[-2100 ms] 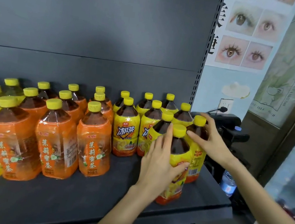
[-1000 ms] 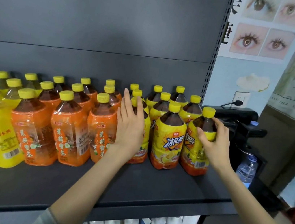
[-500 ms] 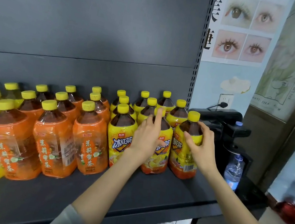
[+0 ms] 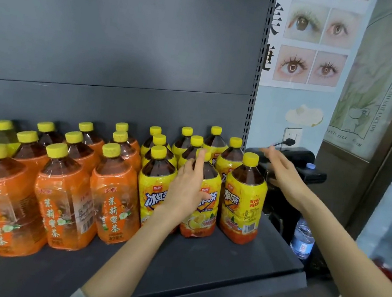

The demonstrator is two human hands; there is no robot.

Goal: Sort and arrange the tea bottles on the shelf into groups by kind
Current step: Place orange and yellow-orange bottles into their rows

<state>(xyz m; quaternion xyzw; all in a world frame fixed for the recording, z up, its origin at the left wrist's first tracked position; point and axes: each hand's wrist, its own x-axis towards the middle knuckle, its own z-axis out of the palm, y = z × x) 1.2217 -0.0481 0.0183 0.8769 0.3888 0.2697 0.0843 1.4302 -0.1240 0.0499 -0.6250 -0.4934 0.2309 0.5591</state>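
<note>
Shop: dark retail shelf stocked with tea bottles

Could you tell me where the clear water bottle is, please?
Head view, right side: the water bottle stands just past the shelf's right edge, beside the black machine.

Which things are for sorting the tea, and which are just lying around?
For the job: orange-labelled plastic tea bottles, yellow-labelled plastic iced-tea bottles, dark grey metal shelf.
Just lying about: clear plastic water bottle, eye-picture paper poster, black boxy machine.
</note>
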